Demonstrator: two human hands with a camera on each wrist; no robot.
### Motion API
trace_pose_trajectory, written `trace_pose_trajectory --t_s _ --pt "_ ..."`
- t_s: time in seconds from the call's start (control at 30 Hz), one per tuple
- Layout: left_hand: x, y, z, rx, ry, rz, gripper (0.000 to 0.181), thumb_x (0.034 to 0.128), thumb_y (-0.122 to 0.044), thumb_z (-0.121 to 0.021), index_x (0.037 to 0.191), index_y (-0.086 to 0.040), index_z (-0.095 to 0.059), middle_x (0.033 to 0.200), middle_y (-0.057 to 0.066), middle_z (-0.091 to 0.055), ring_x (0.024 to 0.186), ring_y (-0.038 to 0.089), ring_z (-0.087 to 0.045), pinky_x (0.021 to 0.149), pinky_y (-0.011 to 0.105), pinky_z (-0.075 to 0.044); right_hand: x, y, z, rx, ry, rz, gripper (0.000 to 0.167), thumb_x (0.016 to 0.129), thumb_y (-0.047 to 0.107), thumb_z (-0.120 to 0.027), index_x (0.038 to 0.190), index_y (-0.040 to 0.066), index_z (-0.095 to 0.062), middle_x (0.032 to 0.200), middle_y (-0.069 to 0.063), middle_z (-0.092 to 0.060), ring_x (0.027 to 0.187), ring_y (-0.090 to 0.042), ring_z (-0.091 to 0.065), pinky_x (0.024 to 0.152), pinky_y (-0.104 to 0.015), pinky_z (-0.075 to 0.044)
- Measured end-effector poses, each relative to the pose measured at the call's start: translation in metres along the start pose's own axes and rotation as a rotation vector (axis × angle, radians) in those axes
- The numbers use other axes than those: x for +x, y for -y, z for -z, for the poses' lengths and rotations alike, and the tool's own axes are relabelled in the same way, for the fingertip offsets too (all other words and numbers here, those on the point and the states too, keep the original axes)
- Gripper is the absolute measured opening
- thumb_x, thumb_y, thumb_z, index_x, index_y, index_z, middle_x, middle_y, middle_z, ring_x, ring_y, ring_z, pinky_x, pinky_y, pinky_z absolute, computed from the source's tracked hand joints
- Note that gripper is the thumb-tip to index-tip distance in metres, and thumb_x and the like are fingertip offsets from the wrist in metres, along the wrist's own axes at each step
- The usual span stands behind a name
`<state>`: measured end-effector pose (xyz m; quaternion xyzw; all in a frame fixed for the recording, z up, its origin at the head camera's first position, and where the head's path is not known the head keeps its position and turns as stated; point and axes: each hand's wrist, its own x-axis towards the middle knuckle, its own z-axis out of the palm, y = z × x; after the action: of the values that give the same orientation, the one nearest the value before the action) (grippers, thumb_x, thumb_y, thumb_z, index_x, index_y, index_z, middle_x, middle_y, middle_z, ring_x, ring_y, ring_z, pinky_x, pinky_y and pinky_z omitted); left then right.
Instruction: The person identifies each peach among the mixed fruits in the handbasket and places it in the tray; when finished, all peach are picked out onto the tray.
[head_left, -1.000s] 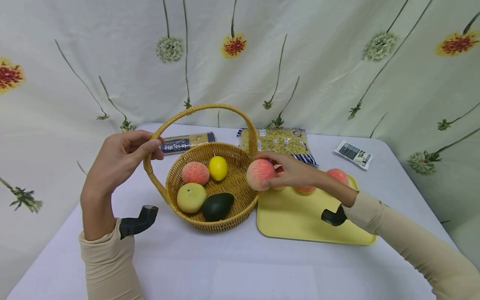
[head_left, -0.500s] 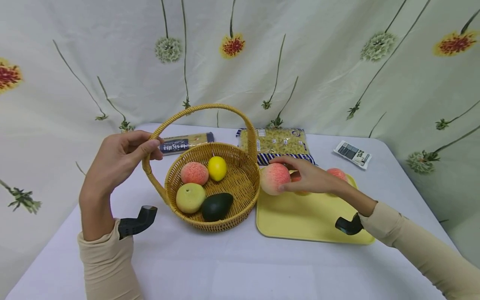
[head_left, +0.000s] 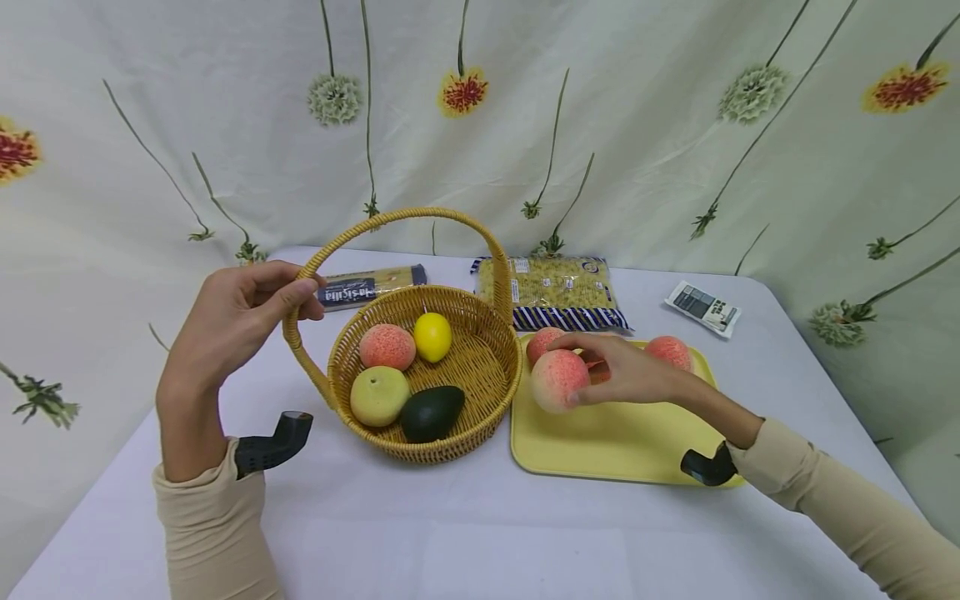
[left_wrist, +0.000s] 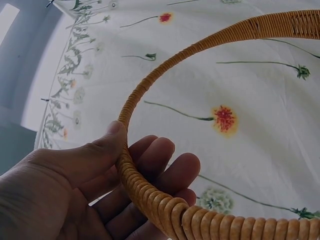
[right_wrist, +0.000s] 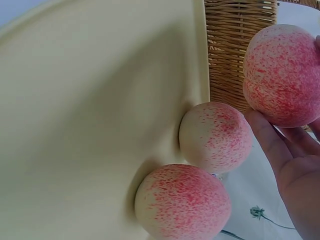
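Note:
My left hand [head_left: 240, 321] pinches the left side of the wicker basket's handle [left_wrist: 150, 82] between thumb and fingers. In the basket [head_left: 480, 379] lie a peach [head_left: 387, 347], a lemon [head_left: 432, 337], a round yellow-green fruit [head_left: 380, 396] and a dark green avocado [head_left: 432, 414]. Over the left part of the yellow tray [head_left: 600, 454], my right hand [head_left: 626, 371] holds another peach [head_left: 555, 383] by its fingertips. Behind the held peach sits a peach [head_left: 543, 342] on the tray; a further peach [head_left: 670, 352] lies at the tray's back right. The right hand partly hides another one.
Behind the basket lies a pasta packet [head_left: 367, 287] with a dark label. A clear bag of pasta [head_left: 562, 287] lies behind the tray, and a small white packet [head_left: 703, 308] is at the back right. The tray's left edge is close beside the basket.
With the peach, my right hand has moved right and toward me, from the basket's right rim to over the tray. The left hand stays on the handle.

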<state>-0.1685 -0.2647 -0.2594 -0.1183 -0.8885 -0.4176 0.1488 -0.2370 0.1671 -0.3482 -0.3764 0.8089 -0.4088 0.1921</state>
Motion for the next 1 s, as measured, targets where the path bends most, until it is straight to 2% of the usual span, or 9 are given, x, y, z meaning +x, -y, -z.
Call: trace_pose_trajectory --t_s 0.3,0.43,0.67,0.8,1.0 --pt "0.0 0.0 0.0 0.0 -0.002 -0.002 0.023 0.0944 -0.025 -0.062 0.103 -0.005 -0.067 0.077 0.004 -0.07 0.075 0.009 -0.066 0.07 0.017 -0.046 0.0 -0.007 -0.004 -0.039 0.023 0.037 0.056 0.081 0.023 -0.074 0.131 0.014 -0.05 0.127 -0.001 -0.055 0.112 -0.018 -0.057 0.095 -0.038 -0.048" --pt "0.0 0.0 0.0 0.001 -0.004 -0.005 0.023 0.0944 -0.026 -0.062 0.103 -0.005 -0.067 0.079 0.008 -0.07 0.075 0.01 -0.066 0.069 0.017 -0.046 -0.001 -0.008 -0.006 -0.048 0.056 0.009 0.056 0.081 0.024 -0.074 0.13 0.015 -0.05 0.126 0.001 -0.056 0.111 -0.016 -0.058 0.095 -0.037 -0.047" --pt "0.0 0.0 0.0 0.006 -0.006 -0.001 0.023 0.0944 -0.026 -0.062 0.103 -0.005 -0.067 0.079 0.009 -0.07 0.075 0.01 -0.065 0.07 0.018 -0.045 -0.001 -0.01 -0.008 -0.042 0.118 -0.057 0.057 0.08 0.02 -0.072 0.131 0.013 -0.047 0.13 -0.004 -0.052 0.116 -0.021 -0.053 0.097 -0.04 -0.045" --pt "0.0 0.0 0.0 0.005 -0.005 -0.001 0.023 0.0944 -0.026 -0.062 0.103 -0.005 -0.067 0.079 0.007 -0.07 0.075 0.01 -0.065 0.07 0.018 -0.045 0.0 -0.014 -0.012 -0.065 0.144 -0.072 0.056 0.078 0.02 -0.072 0.129 0.015 -0.048 0.128 0.0 -0.052 0.12 -0.021 -0.05 0.098 -0.041 -0.044" --pt "0.0 0.0 0.0 -0.001 -0.003 -0.002 0.023 0.0943 -0.026 -0.062 0.102 -0.005 -0.067 0.078 0.005 -0.07 0.075 0.01 -0.066 0.07 0.018 -0.045 0.002 -0.018 -0.016 -0.112 0.151 -0.078 0.054 0.077 0.021 -0.073 0.125 0.019 -0.049 0.122 0.005 -0.055 0.118 -0.018 -0.051 0.095 -0.037 -0.047"
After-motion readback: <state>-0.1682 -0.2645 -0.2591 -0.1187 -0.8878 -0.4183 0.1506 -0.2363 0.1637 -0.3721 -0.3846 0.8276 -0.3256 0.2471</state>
